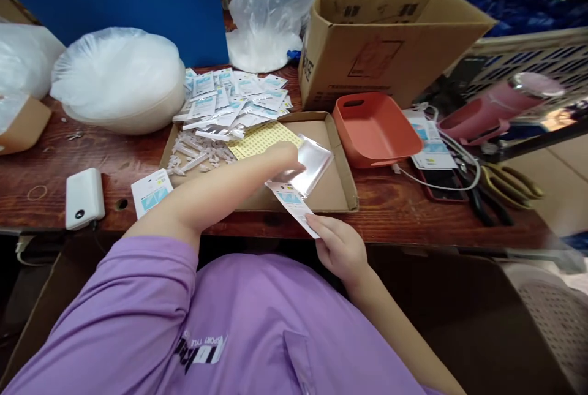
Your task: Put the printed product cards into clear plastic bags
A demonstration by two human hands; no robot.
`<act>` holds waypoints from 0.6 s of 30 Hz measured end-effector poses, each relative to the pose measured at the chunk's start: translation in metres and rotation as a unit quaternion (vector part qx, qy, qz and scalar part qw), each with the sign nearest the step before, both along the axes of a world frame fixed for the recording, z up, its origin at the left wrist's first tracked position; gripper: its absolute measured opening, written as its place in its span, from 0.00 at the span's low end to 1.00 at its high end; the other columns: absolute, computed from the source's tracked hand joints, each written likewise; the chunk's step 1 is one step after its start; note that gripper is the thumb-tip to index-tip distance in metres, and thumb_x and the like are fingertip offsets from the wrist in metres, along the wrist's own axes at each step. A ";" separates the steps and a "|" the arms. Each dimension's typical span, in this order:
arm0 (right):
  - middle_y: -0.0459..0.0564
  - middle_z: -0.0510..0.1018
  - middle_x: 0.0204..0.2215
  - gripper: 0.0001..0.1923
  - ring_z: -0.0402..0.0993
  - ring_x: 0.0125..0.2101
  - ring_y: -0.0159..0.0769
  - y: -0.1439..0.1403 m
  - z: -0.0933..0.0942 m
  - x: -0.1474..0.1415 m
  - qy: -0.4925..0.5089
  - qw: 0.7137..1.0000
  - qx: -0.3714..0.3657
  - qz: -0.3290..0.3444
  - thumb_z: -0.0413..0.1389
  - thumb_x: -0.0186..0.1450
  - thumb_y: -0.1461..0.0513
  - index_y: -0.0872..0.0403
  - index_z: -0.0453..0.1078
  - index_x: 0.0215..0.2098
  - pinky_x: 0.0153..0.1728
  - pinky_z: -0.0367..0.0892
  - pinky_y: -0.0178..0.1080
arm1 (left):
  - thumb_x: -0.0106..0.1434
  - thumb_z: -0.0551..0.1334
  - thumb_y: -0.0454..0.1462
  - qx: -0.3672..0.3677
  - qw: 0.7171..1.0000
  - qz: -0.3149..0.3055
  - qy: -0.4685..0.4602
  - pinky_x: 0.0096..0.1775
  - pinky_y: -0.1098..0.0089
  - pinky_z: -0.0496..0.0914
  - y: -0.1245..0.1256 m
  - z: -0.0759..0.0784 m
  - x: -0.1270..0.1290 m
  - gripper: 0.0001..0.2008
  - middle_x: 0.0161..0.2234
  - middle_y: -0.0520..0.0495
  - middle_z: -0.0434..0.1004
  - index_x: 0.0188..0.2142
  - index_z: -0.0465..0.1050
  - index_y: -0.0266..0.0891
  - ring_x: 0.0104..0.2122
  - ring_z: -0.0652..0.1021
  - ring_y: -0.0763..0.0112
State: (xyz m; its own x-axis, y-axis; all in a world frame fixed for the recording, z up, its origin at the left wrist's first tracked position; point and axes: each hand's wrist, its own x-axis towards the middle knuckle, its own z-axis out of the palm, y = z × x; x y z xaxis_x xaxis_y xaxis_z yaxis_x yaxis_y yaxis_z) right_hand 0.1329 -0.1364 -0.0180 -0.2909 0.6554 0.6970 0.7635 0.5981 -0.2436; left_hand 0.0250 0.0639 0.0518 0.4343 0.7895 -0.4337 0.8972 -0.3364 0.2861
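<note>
My right hand (342, 247) pinches the lower end of a printed white card (293, 204), tilted over the front rim of a shallow cardboard tray (342, 190). My left hand (285, 159) reaches across the tray, its fingers curled down beside the card's upper end and a stack of clear plastic bags (315, 165). What those fingers hold is hidden and slightly blurred. Under the left hand lies a yellow sheet of small dots (261, 138). Small translucent plastic pieces (195, 153) fill the tray's left side. Another printed card (150, 191) lies by my left forearm.
Behind the tray is a heap of bagged cards (239, 98). A bowl with a filled plastic bag (119, 76), a white power bank (85, 198), an orange bin (374, 131), a cardboard box (367, 58), a phone (443, 184), pliers (505, 185) and a pink bottle (498, 104) stand around.
</note>
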 end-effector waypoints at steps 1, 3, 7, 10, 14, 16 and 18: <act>0.53 0.80 0.41 0.30 0.78 0.40 0.38 0.000 0.001 0.001 -0.006 1.000 -0.004 -0.003 0.47 0.61 0.72 0.49 0.59 0.60 0.37 0.76 0.41 | 0.53 0.65 0.49 -0.002 1.000 0.003 0.020 0.46 0.59 0.67 0.002 -0.003 0.007 0.28 0.44 0.29 0.76 0.44 0.75 0.26 0.45 0.75 0.46; 0.52 0.80 0.42 0.29 0.78 0.40 0.38 0.000 0.002 0.003 -0.033 0.999 -0.007 -0.011 0.47 0.61 0.72 0.49 0.61 0.59 0.37 0.75 0.39 | 0.49 0.66 0.53 -0.008 0.998 0.003 0.061 0.46 0.58 0.68 0.006 -0.005 0.014 0.33 0.43 0.29 0.76 0.44 0.75 0.26 0.44 0.75 0.46; 0.52 0.80 0.42 0.24 0.77 0.39 0.37 0.001 0.005 0.008 -0.107 0.994 -0.002 -0.029 0.48 0.62 0.72 0.49 0.67 0.54 0.37 0.73 0.38 | 0.48 0.66 0.53 -0.004 0.996 0.012 0.087 0.45 0.58 0.69 0.012 -0.006 0.012 0.36 0.44 0.29 0.76 0.47 0.73 0.25 0.44 0.75 0.45; 0.52 0.80 0.42 0.22 0.77 0.37 0.37 0.004 0.008 0.010 -0.144 0.988 -0.007 -0.049 0.47 0.63 0.71 0.51 0.69 0.52 0.35 0.71 0.38 | 0.52 0.66 0.49 0.014 0.997 0.014 0.073 0.47 0.59 0.68 0.016 -0.005 0.007 0.32 0.46 0.29 0.75 0.48 0.73 0.26 0.46 0.75 0.46; 0.51 0.80 0.42 0.19 0.75 0.36 0.36 0.011 0.012 0.008 -0.176 0.981 0.016 -0.074 0.48 0.64 0.71 0.54 0.71 0.50 0.35 0.69 0.38 | 0.59 0.61 0.44 0.034 0.999 0.026 0.032 0.50 0.61 0.66 0.020 -0.006 0.001 0.20 0.43 0.33 0.77 0.42 0.76 0.29 0.47 0.75 0.51; 0.50 0.80 0.41 0.18 0.74 0.36 0.36 0.014 0.015 0.004 -0.182 0.979 0.028 -0.086 0.49 0.64 0.71 0.54 0.71 0.49 0.35 0.67 0.38 | 0.63 0.57 0.44 0.049 0.998 0.037 -0.003 0.50 0.61 0.66 0.021 -0.007 -0.003 0.19 0.42 0.36 0.77 0.40 0.76 0.28 0.47 0.75 0.53; 0.49 0.80 0.40 0.18 0.73 0.35 0.35 0.016 0.018 -0.002 -0.181 0.978 0.039 -0.095 0.49 0.64 0.71 0.54 0.72 0.49 0.34 0.65 0.38 | 0.66 0.55 0.45 0.073 0.994 0.032 -0.068 0.49 0.60 0.68 0.021 -0.005 -0.008 0.19 0.43 0.42 0.76 0.41 0.75 0.30 0.46 0.75 0.58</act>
